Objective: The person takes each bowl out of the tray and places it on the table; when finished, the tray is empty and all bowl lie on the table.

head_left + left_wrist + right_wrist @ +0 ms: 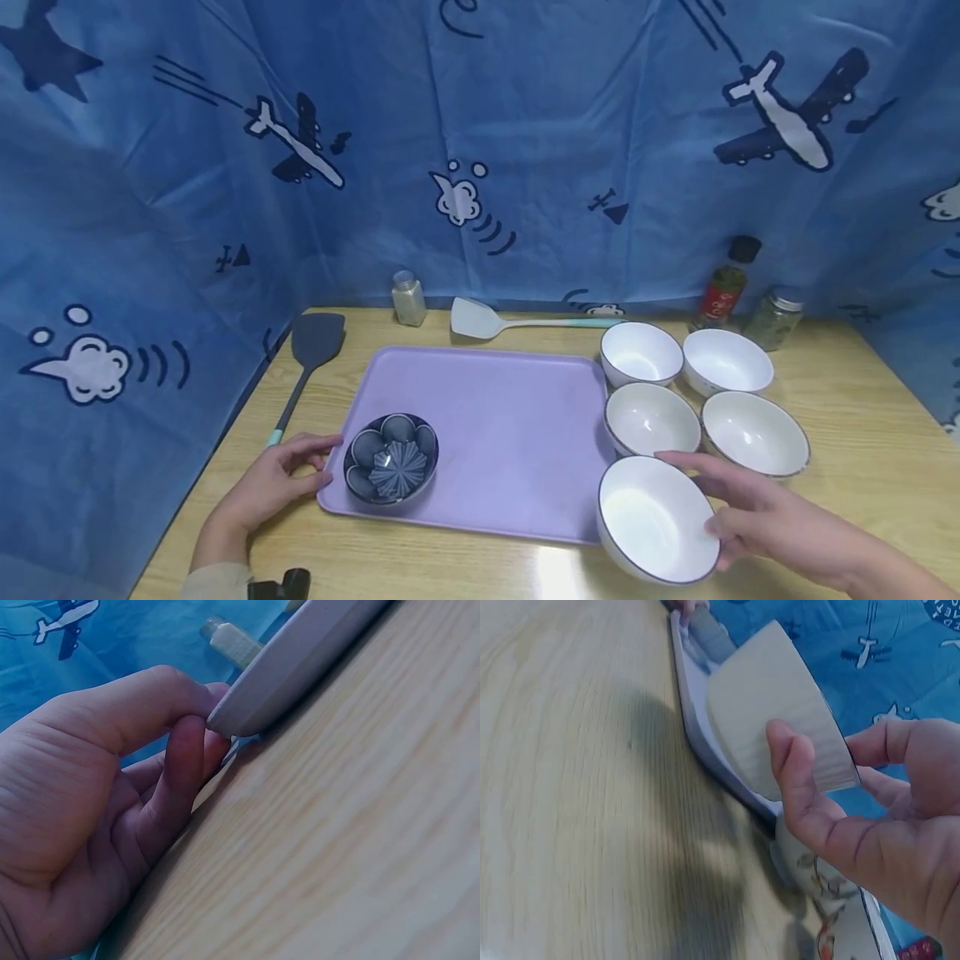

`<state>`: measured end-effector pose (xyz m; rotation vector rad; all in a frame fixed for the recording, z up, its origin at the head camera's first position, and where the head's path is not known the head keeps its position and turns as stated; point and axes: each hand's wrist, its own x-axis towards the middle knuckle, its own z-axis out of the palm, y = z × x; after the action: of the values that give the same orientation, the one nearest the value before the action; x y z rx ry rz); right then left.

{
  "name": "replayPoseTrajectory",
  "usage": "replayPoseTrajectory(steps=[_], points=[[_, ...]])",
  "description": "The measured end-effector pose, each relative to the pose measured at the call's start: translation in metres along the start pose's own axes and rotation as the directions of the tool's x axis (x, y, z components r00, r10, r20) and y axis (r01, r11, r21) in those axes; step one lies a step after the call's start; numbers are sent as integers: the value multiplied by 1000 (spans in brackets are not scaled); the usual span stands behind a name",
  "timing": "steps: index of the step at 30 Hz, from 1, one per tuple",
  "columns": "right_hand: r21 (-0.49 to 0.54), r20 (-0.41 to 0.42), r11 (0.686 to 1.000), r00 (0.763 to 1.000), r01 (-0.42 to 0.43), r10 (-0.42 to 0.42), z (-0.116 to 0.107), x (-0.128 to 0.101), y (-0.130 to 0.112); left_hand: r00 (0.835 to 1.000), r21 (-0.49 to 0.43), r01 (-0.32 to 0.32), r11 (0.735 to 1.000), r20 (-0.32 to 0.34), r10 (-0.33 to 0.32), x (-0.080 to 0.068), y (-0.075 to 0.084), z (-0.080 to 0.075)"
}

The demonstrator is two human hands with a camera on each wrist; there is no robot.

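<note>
My right hand (750, 508) holds a white bowl (656, 521) with a dark rim by its right side, tilted above the front right corner of the purple tray (517, 433). In the right wrist view the bowl's ribbed outer wall (780, 712) shows, with fingers (799, 761) on either side of its rim. At the tray's left edge, my left hand (277, 479) pinches the rim with thumb and fingers, seen close in the left wrist view. A dark blue patterned bowl (393, 458) sits on the tray's left end, near that hand.
Several white bowls (651, 421) stand right of the tray. Behind them are a red-labelled bottle (723, 292) and a jar (776, 317). A pale spatula (480, 321) and a small shaker (408, 300) are at the back; a dark spatula (317, 342) lies left. A blue curtain (525, 150) hangs behind.
</note>
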<state>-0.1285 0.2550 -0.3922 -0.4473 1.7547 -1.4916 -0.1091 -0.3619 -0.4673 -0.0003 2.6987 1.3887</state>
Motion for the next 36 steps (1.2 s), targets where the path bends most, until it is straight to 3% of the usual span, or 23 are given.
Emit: replayPoseTrajectory(steps=[7, 20, 36], points=[[-63, 16, 997, 999, 41, -40, -13, -4, 10, 1000, 22, 3, 1000, -9, -2, -1, 2, -4], [47, 66, 996, 995, 77, -80, -26, -9, 27, 1000, -46, -20, 999, 10, 20, -3, 2, 1], [-15, 122, 994, 987, 111, -108, -34, -12, 29, 999, -36, -54, 998, 4, 55, -3, 4, 0]])
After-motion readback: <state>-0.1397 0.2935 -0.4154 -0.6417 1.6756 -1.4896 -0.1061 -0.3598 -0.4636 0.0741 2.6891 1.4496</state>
